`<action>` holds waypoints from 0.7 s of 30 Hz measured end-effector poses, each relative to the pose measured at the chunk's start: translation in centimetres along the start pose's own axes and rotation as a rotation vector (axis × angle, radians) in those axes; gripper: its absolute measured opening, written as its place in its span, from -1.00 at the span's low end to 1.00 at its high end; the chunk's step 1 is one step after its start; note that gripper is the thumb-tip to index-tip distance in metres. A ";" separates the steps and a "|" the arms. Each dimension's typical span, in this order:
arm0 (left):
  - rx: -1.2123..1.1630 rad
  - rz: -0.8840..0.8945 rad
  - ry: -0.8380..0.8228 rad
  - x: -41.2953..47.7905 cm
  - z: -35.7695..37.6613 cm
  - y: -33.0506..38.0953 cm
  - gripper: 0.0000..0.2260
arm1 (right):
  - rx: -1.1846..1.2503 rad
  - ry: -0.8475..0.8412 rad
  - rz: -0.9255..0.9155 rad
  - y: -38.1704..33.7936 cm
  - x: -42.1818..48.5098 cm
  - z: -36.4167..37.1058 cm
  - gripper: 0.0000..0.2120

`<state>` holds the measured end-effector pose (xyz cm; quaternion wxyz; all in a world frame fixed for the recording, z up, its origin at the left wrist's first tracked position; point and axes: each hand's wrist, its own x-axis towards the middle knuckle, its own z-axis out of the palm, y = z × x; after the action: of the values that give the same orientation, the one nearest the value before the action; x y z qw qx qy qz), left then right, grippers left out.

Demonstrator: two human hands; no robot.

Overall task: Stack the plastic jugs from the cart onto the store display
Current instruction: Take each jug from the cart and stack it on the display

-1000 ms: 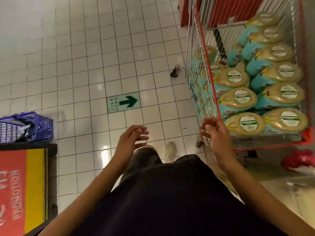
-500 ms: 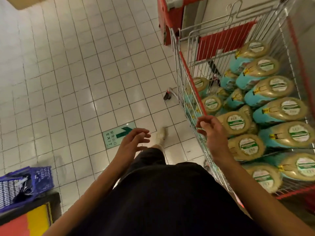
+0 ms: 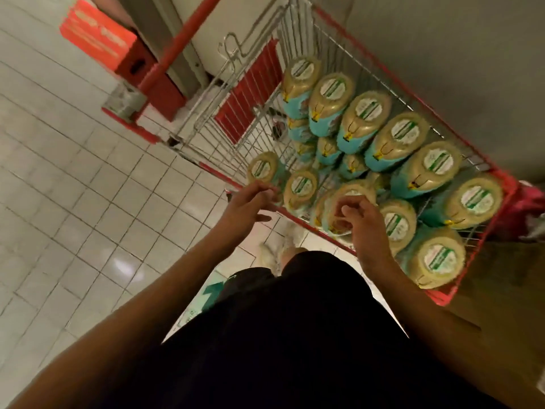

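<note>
The left hand (image 3: 247, 203) is being held loosely curled and empty over the near rim of the cart (image 3: 227, 134). The right hand (image 3: 364, 225), likewise empty, is being held above the jugs (image 3: 365, 122). These are lying in rows inside the cart, with their long axes running from 7 to 1 o'clock and their labelled ends pointing toward 1 o'clock.

left hand (image 3: 246, 206): fingers loosely spread, empty | right hand (image 3: 361, 221): fingers loosely curled, empty

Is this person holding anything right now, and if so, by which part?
Nothing is held. The left hand and right hand hover empty, fingers loosely curled, by the near rim of the cart, close to the jugs.
</note>
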<state>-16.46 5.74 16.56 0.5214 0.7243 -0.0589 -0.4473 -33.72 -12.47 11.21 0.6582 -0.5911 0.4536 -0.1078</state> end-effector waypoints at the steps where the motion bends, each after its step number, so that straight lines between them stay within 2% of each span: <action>1: 0.018 0.000 -0.027 1.4 0.8 0.5 -0.83 | 0.008 0.022 -0.002 0.0 0.6 -0.6 -0.84; 5: 0.073 -0.100 -0.109 6.1 5.2 0.3 -0.87 | -0.016 0.111 0.038 1.2 4.0 -3.5 -0.73; 7: 0.122 -0.180 -0.138 8.4 7.4 -0.7 -0.87 | -0.060 0.165 0.071 1.7 6.4 -4.9 -0.76; 9: 0.199 -0.251 -0.145 10.5 9.3 -1.8 -0.86 | -0.232 0.138 0.025 1.9 9.0 -6.3 -0.83; 11: 0.234 -0.334 -0.150 12.3 10.7 -3.0 -0.85 | -0.502 0.030 -0.030 2.1 11.8 -7.4 -0.83; 14: 0.307 -0.463 -0.172 15.0 12.5 -4.9 -0.75 | -0.803 -0.173 -0.044 1.9 16.0 -8.8 -0.67; 18: 0.241 -0.658 -0.189 18.0 14.4 -6.4 -0.79 | -0.993 -0.476 0.029 2.0 21.0 -9.0 -0.56; 21: 0.203 -0.754 -0.234 18.9 15.3 -7.4 -0.74 | -1.155 -0.685 0.113 2.6 23.9 -8.9 -0.50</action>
<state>-18.94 -12.14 -1.38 0.2364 0.6874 0.1080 -0.6782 -27.73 -34.00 -1.30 0.3477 -0.8244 0.2342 0.3802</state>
